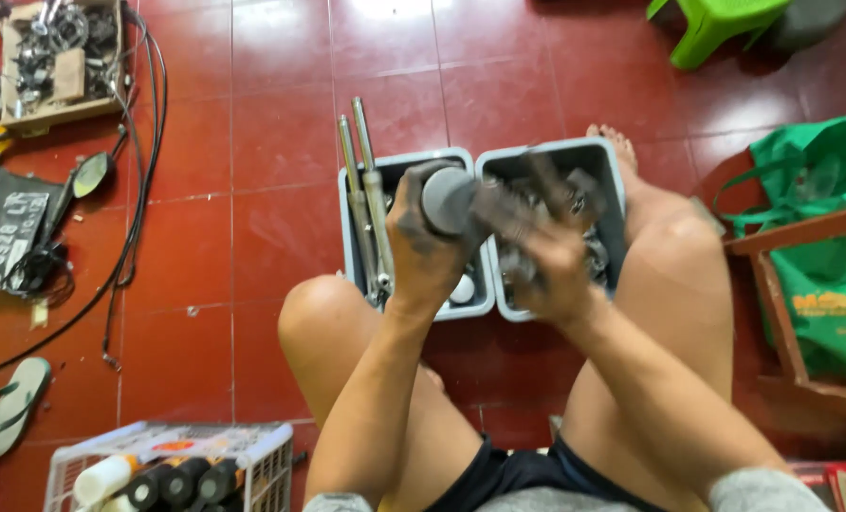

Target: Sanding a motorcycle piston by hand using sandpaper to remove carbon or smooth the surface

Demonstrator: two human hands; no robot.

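Note:
My left hand [421, 248], smeared with dark grease, grips a grey cylindrical metal part [450, 201] by its round end. My right hand [548, 270] holds the other end of the same part, blurred by motion. Both hands hover over two grey plastic bins [485, 308] that stand side by side on the red tiled floor between my bare knees. The left bin has two long metal rods [364, 190] leaning out of it. The right bin [613, 180] holds several dark metal parts, mostly hidden behind my hands.
A white wire basket [262, 455] with spray cans stands at the lower left. Black cables [138, 190], a mirror, a plate and a box of metal parts [53, 57] lie at the upper left. A sandal [6, 408], a green stool [717, 24], a green bag [821, 237] and a wooden frame [774, 313] surround me.

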